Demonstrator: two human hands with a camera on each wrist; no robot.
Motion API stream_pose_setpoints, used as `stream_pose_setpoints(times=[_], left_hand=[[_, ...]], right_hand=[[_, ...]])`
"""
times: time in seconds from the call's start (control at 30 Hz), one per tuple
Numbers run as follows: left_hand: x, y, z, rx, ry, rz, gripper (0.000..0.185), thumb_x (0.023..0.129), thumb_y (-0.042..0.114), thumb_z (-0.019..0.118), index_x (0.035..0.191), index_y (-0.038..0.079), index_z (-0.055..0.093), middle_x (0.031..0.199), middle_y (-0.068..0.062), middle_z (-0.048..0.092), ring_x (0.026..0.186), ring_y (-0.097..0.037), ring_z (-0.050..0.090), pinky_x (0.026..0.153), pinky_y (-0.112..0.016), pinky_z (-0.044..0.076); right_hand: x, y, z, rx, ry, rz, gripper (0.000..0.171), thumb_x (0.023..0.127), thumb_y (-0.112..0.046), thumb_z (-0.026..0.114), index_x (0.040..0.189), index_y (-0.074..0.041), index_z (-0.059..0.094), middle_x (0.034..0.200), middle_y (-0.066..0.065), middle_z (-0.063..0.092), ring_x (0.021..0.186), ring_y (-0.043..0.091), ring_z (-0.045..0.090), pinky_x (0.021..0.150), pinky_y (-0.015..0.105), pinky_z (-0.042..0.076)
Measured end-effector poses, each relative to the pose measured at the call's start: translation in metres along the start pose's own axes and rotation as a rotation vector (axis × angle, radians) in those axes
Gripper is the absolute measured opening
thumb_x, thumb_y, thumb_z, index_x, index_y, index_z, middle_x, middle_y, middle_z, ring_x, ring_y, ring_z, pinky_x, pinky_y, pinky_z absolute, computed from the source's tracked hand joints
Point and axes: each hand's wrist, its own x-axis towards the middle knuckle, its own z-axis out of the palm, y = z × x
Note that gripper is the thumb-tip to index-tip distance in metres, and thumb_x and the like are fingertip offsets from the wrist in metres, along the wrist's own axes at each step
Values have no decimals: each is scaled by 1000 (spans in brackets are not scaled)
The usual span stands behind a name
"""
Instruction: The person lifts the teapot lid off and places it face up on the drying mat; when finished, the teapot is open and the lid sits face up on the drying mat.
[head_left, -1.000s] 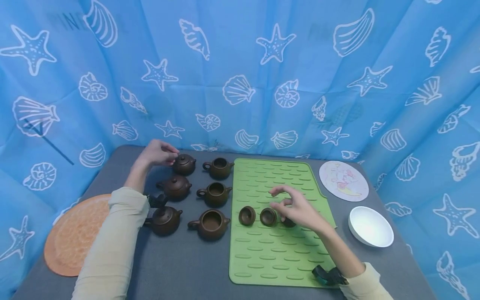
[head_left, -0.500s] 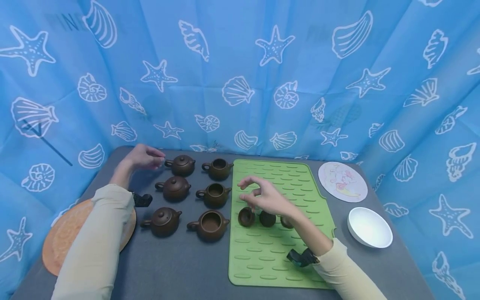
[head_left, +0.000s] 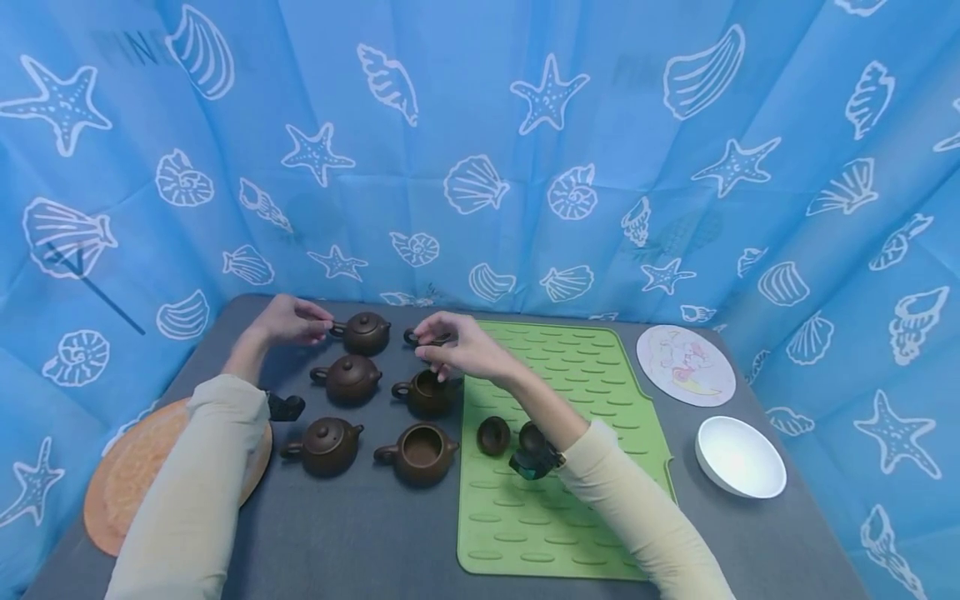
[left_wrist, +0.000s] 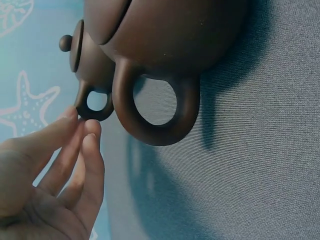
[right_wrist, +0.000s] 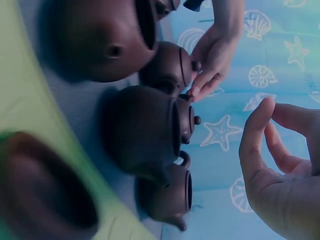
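You face a grey fabric-covered counter (head_left: 360, 533) closed in on all sides by a blue curtain (head_left: 480, 150) printed with white shells and starfish. Six small brown teapots stand in two columns at centre left. Your left hand (head_left: 288, 321) rests by the far-left lidded teapot (head_left: 365, 332), its nearly straight fingers (left_wrist: 82, 145) touching the teapot's ring handle without gripping. Your right hand (head_left: 457, 348) hovers over the far open teapot (head_left: 420, 337), fingers loosely curved and holding nothing. A green ridged mat (head_left: 570, 375) lies to the right with loose lids (head_left: 494, 434) on it. An orange round mat (head_left: 127, 475) sits at left; a patterned disc (head_left: 684, 364) and white bowl (head_left: 738, 457) at right.
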Motion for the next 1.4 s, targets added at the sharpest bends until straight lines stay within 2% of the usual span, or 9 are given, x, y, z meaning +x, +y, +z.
stream_pose_setpoints(times=[0.27, 0.4, 0.5, 0.7, 0.87, 1.0, 1.1, 1.23, 1.4], left_hand=[[3, -9, 3, 6, 33, -3, 36, 107, 20, 71, 129, -9, 72, 106, -19, 81, 88, -16, 78, 79, -32, 67], [5, -12, 3, 2, 37, -16, 35, 107, 22, 71, 127, -6, 73, 101, -14, 82, 88, -17, 78, 81, -35, 67], [7, -11, 4, 4, 44, -32, 33, 107, 22, 71, 127, -4, 74, 101, -11, 82, 90, -17, 78, 83, -36, 67], [6, -8, 8, 23, 45, -22, 34, 108, 21, 69, 129, -6, 73, 113, -24, 80, 94, -22, 79, 86, -38, 68], [3, -8, 8, 25, 49, -16, 34, 108, 22, 69, 128, -6, 74, 115, -25, 80, 94, -21, 79, 87, -39, 68], [3, -9, 7, 41, 53, -24, 34, 108, 23, 70, 128, -5, 74, 113, -22, 81, 95, -22, 79, 87, -38, 68], [6, -9, 5, 56, 44, -29, 34, 108, 24, 70, 128, -2, 74, 112, -18, 81, 97, -22, 79, 89, -39, 67], [8, -9, 5, 59, 39, -37, 33, 108, 25, 70, 128, -1, 74, 113, -17, 80, 97, -21, 78, 91, -40, 67], [8, -7, 5, 62, 38, -30, 33, 109, 24, 68, 129, -1, 74, 114, -17, 80, 97, -19, 78, 86, -33, 66]], right_hand=[[53, -10, 17, 60, 6, 81, 34, 104, -5, 70, 137, 0, 62, 122, 16, 67, 79, 16, 70, 74, 30, 67], [77, -7, 25, 94, 9, 122, 39, 106, -4, 66, 143, 6, 59, 129, 29, 67, 79, 16, 69, 80, 34, 68], [93, -4, 31, 107, 6, 146, 42, 107, -3, 64, 147, 9, 56, 136, 37, 64, 78, 16, 68, 89, 41, 68], [113, 3, 42, 115, 38, 189, 37, 109, -2, 60, 144, 10, 55, 136, 36, 68, 72, 13, 66, 106, 59, 59], [120, 7, 50, 124, 80, 220, 35, 110, -3, 58, 143, 8, 57, 112, 24, 75, 67, 12, 63, 106, 60, 60], [122, 10, 57, 150, 110, 239, 33, 110, -4, 59, 142, 7, 61, 88, 9, 64, 64, 13, 61, 108, 65, 57], [124, 12, 61, 137, 159, 244, 29, 110, -2, 60, 136, 6, 65, 83, 6, 62, 63, 13, 60, 105, 64, 58], [126, 13, 67, 70, 205, 230, 24, 108, -3, 63, 130, 5, 68, 78, 5, 61, 62, 13, 60, 98, 61, 62], [127, 13, 75, -116, 268, 207, 17, 107, -10, 69, 121, -1, 69, 73, 2, 57, 61, 12, 59, 86, 53, 67]])
